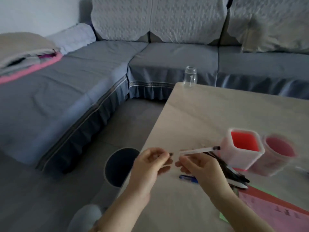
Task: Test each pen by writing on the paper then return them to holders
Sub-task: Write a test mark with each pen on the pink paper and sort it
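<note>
Grey sofa (167, 56) backed the pale worktop (217, 114). Narrow fingers (163, 154) of the left hand (148, 164) pinched a small dark cap (171, 154). The right hand (200, 166) gripped one white pen (199, 150), its far end just beside the square pink holder (234, 158). Light, stiff and slick, it was probably best held mid-barrel. A round pink holder (274, 166) made two; loose pens (234, 174) before the square one blurred beyond counting.
</note>
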`<state>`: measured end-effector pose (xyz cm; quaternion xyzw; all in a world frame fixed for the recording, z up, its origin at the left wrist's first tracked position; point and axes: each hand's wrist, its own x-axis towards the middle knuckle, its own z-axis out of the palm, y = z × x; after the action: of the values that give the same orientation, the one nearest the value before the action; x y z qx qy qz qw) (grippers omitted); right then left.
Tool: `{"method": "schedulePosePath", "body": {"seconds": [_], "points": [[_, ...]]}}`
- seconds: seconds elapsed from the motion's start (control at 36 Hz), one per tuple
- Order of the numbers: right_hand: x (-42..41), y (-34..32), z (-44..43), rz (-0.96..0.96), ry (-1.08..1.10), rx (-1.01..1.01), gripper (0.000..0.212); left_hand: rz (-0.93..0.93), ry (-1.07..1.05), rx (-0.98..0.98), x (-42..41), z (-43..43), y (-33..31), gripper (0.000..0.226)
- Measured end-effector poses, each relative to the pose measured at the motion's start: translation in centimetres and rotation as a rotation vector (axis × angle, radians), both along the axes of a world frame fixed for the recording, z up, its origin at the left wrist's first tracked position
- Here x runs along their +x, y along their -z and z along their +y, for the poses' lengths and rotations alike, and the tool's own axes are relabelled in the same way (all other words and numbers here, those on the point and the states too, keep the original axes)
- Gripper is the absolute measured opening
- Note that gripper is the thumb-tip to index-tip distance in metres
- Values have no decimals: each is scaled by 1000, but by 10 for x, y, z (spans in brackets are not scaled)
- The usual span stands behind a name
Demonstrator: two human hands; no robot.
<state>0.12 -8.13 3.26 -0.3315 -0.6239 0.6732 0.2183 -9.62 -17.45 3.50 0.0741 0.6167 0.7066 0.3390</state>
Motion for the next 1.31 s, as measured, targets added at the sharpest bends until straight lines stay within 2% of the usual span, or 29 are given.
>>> {"method": "schedulePosePath", "body": {"seconds": [0.08,0.14,0.28,0.39,0.5,0.56,0.69,0.89,1.08,1.17,1.25,1.31], "points": [[-15,13,-6,-94,-98,0,9,358,-165,-118,-30,-32,6,13],[-23,19,-8,-171,-147,69,16,561,-235,-191,-51,-51,9,17],[-36,34,0,-324,-225,242,13,817,-233,-401,-111,-64,38,21],[-41,39,6,-372,-237,325,15,894,-133,-602,-150,-52,67,14],[-37,42,11,-388,-220,340,17,802,49,-834,-159,-40,83,36],[-30,44,14,-416,-214,337,18,772,91,-879,-150,-34,84,39],[-2,48,23,-472,-223,416,22,898,166,-751,-98,-16,72,35],[64,48,43,-564,-179,527,30,1133,352,-372,11,22,54,32],[156,49,68,-655,-42,584,33,1184,561,-114,115,62,74,33],[192,52,80,-711,24,574,24,1235,652,-102,144,73,87,33],[224,58,95,-749,146,562,12,1301,725,-176,159,78,100,39],[241,61,107,-778,245,557,15,1380,756,-261,164,79,106,44]]}}
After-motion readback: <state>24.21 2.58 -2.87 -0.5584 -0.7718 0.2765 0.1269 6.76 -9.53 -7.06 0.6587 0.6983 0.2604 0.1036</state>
